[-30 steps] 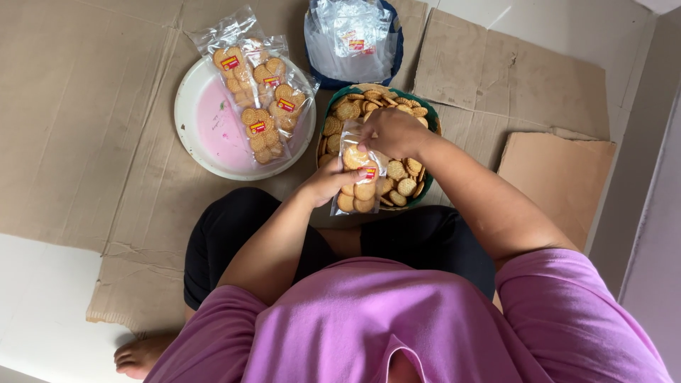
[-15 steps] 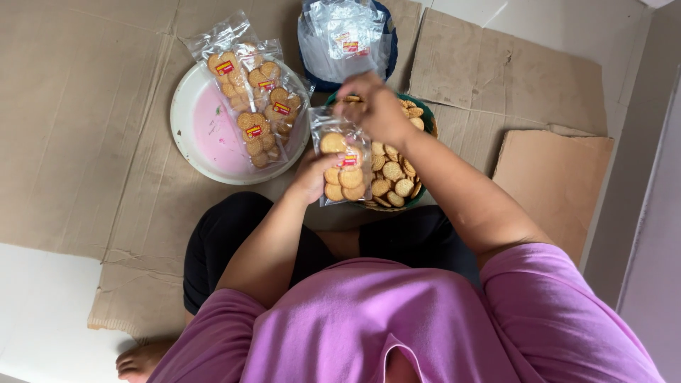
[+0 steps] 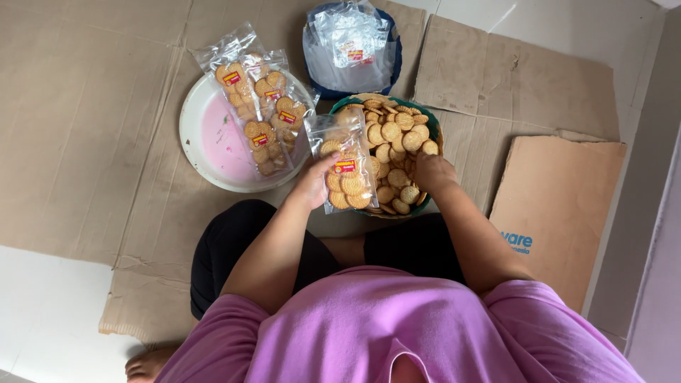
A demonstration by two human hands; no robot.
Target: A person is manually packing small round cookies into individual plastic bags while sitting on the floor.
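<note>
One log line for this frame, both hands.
left hand: holds biscuit bag | right hand: in biscuit basket | plate: filled bags

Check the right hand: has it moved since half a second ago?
Yes. The right hand dropped from the far rim of the green bowl to its near side, onto the biscuits.

Clear plastic bag (image 3: 345,170), part filled with round biscuits, red-and-yellow label at middle, gripped by left hand (image 3: 312,186), just left of right hand (image 3: 433,172). Filled clear packs (image 3: 259,106) with same small labels laid well left of left hand and farther out. Stack of empty clear bags (image 3: 350,42), small red-yellow labels, seen well beyond both hands.
</note>
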